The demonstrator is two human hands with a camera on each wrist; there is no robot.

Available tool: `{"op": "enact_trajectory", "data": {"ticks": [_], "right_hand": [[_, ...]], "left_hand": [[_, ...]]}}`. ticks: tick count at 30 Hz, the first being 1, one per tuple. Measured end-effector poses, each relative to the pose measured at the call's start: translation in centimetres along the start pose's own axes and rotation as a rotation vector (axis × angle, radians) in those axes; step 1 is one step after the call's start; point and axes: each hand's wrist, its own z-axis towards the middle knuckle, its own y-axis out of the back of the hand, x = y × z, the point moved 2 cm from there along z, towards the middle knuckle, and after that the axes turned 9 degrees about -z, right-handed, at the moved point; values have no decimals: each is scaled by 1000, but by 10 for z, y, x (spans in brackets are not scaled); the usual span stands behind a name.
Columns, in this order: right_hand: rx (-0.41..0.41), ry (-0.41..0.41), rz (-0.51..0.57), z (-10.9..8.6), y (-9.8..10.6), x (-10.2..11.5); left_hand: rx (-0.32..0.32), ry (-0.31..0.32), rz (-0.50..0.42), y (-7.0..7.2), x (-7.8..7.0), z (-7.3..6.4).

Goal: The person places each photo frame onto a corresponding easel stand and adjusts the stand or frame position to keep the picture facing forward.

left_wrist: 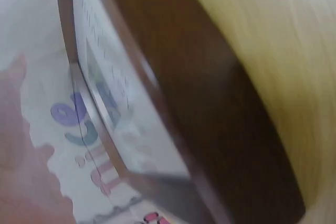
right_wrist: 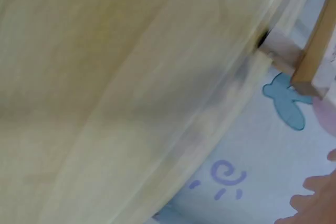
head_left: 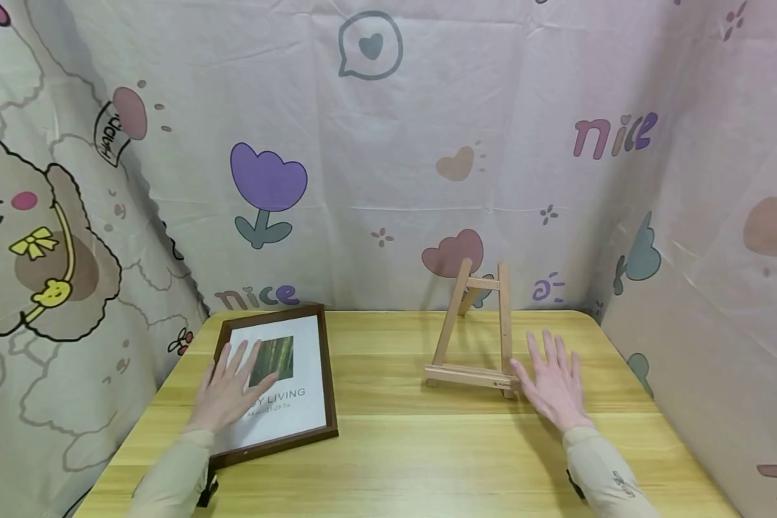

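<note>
A dark brown picture frame lies on the left of the table, its white sheet printed with a green picture and lettering. My left hand is spread flat over the frame's left part, fingers straight, covering some of the print. In the left wrist view the brown edge of the picture frame fills the middle. A small wooden easel stands upright toward the back right. Beside its right foot my right hand is spread, thumb near the ledge's end. The right wrist view catches the easel's ledge and fingertips.
The wooden table has light yellow boards. A patterned curtain with flowers, hearts and lettering hangs behind its back edge and along both sides. Between picture frame and easel lies a stretch of bare tabletop.
</note>
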Motion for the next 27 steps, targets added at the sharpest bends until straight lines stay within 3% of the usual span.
{"op": "enact_trajectory", "data": {"ticks": [9,12,20,27], "right_hand": [[-280,111,22,0,9,38],[-309,144,41,-1,7,56],[-210,190,184,-4,-2,106],[54,207,450,-7,-14,154]], "left_hand": [[35,-66,-125,17,22,-8],[31,-76,-166,19,30,-11],[70,-37,-269,20,46,-19],[101,17,-353,18,57,-28]]}}
